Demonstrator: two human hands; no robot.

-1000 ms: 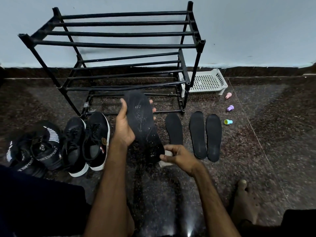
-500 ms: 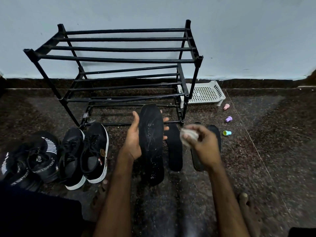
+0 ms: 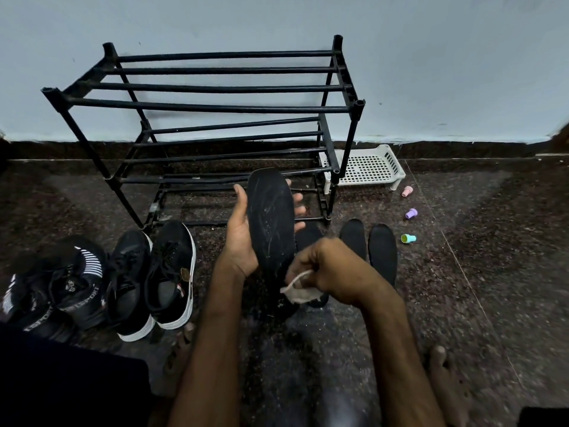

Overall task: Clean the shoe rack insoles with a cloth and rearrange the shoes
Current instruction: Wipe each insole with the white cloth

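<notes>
My left hand (image 3: 240, 238) holds a dusty black insole (image 3: 271, 223) upright from behind, thumb on its left edge and fingertips showing past its right edge. My right hand (image 3: 329, 269) grips a small whitish cloth (image 3: 300, 292) pressed against the insole's lower end. Three more black insoles lie on the floor to the right: one (image 3: 309, 237) mostly hidden behind my hands, one (image 3: 354, 237) and one (image 3: 382, 251). An empty black shoe rack (image 3: 221, 109) stands against the wall.
Two black sneakers with white soles (image 3: 154, 272) and two black sport shoes (image 3: 55, 291) sit on the dark stone floor at left. A white perforated tray (image 3: 366, 167) lies behind the rack's right leg. Three small coloured caps (image 3: 411, 213) lie at right. My bare feet (image 3: 443, 386) are near the bottom.
My right hand, raised beside the insole's upper part half a second ago, has come down to its lower end with the cloth. The left hand keeps holding the insole.
</notes>
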